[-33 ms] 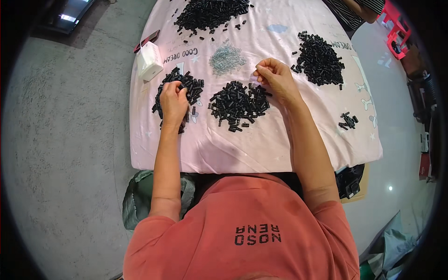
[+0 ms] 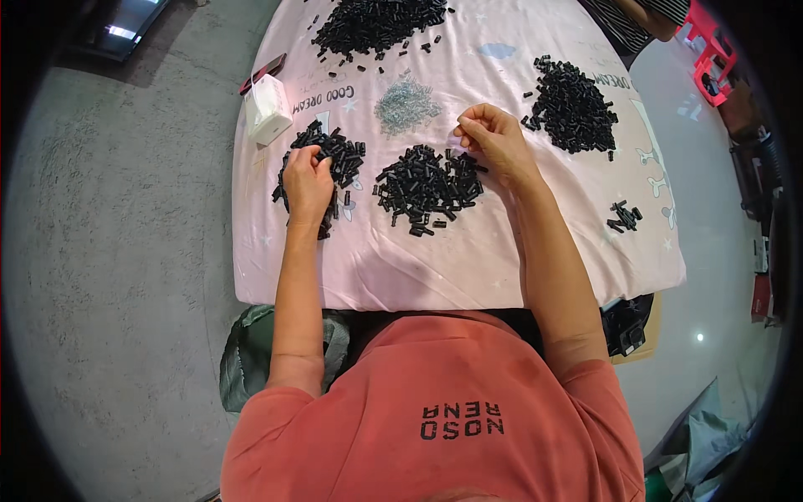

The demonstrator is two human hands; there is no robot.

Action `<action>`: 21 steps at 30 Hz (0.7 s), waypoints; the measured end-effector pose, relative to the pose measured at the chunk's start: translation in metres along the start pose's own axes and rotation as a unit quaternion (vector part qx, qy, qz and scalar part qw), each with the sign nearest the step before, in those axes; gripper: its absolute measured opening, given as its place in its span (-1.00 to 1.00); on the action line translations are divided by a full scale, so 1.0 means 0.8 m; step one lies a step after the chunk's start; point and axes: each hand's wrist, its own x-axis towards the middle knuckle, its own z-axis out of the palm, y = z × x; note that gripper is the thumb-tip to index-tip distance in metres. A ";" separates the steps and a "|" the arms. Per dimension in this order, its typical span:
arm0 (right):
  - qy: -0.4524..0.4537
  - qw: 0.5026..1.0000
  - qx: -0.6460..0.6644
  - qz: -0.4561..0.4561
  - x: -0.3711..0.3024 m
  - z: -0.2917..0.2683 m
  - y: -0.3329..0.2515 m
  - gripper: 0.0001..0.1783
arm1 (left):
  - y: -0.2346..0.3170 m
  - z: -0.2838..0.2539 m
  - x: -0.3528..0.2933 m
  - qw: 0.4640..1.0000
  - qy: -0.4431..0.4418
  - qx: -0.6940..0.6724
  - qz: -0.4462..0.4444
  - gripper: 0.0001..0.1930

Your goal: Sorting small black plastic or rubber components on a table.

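My left hand (image 2: 307, 186) rests over the left pile of small black tubular pieces (image 2: 343, 155). Its thumb and fingers are a little apart, and no piece shows between them. To the right, my right hand (image 2: 495, 142) is raised beside the middle pile of black pieces (image 2: 427, 188), thumb and fingertips pinched together. Whatever the pinch holds, if anything, is too small to make out. A heap of tiny silvery, see-through pieces (image 2: 406, 106) lies beyond the middle pile, left of the right hand.
A pink printed cloth (image 2: 468, 268) covers the table. Larger black heaps lie at the far end (image 2: 381, 25) and right (image 2: 573, 105); a few pieces (image 2: 624, 217) sit near the right edge. A white box (image 2: 268, 110) stands at left. Another person's arm (image 2: 644, 17) shows at far right.
My left hand has shifted slightly left, its fingers parting from a black piece that was at the fingertips. My right hand keeps its place and pinch.
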 end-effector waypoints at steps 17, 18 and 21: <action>-0.020 0.999 -0.041 0.009 -0.009 0.013 -0.003 -0.94 | 0.124 -0.002 -0.037 0.961 -0.202 -0.123 0.146 -0.85; -0.033 0.999 -0.027 0.007 -0.010 0.014 -0.001 -0.94 | 0.123 0.000 -0.038 0.961 -0.201 -0.122 0.146 -0.85; -0.054 0.998 -0.009 0.009 -0.014 0.015 0.002 -0.94 | 0.123 0.008 -0.038 0.967 -0.173 -0.106 0.155 -0.84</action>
